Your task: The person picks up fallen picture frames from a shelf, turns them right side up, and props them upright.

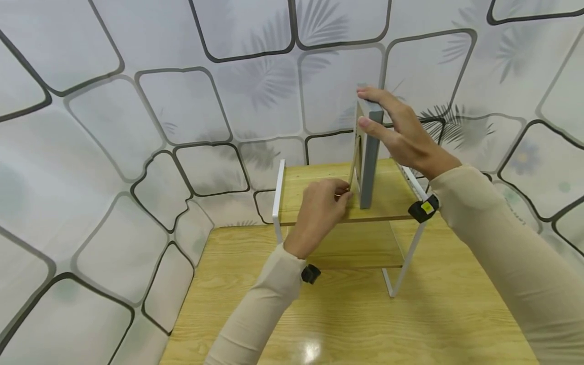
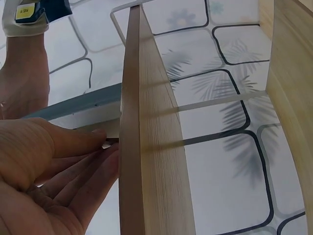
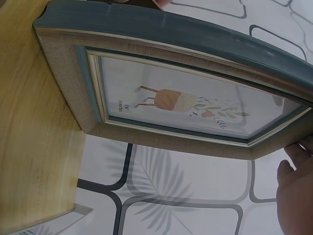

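Observation:
A picture frame [image 1: 371, 157] with a blue-grey outer edge stands upright, edge-on to the head view, on the top board of a small shelf rack [image 1: 315, 197]. My right hand [image 1: 403, 129] grips its upper end, thumb on the back side and fingers over the top. Behind the frame, a thin support leg [image 1: 354, 157] slants down to the board. My left hand [image 1: 324, 208] pinches the lower end of that leg between thumb and fingers. The right wrist view shows the frame's front, with a drawing [image 3: 171, 100] of an animal-like figure and leaves under glass.
The rack has white metal sides [image 1: 279, 190] and a lower wooden board [image 1: 356, 246]. It stands on a wood-grain table [image 1: 365, 324]. Patterned cloth [image 1: 255, 101] with dark rounded outlines hangs close behind and at the left.

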